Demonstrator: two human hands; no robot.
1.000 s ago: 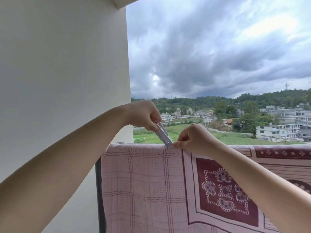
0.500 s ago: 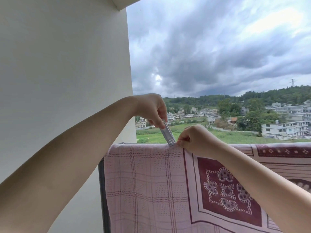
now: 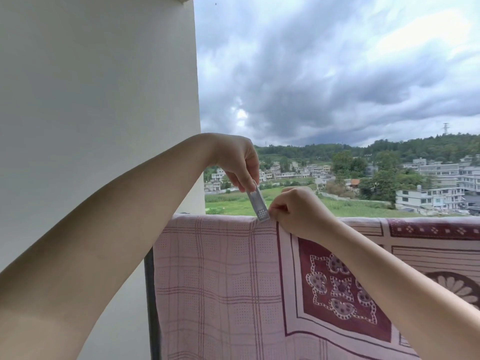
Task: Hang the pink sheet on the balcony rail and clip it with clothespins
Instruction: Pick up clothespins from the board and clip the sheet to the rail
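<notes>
Left hand (image 3: 239, 162) pinches the top of a pale clothespin (image 3: 257, 202), fingers curled tight, wrist bent downward. The pin tilts, its lower tip touching the pink sheet (image 3: 220, 276) at the draped top edge. Just beside that tip, the right hand (image 3: 298, 211) bunches the fabric in curled fingers, forearm reaching up from lower right.

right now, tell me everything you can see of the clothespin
The clothespin is a slim, pale grey peg, plastic by its look, with a gridded patch near its lower tip. It stands tilted, top leaning left, lower end at the top edge of the pink sheet draped over the rail. The left hand pinches its upper end from above; the right hand grips the sheet's edge beside its tip. Whether it bites the cloth cannot be told.
</notes>
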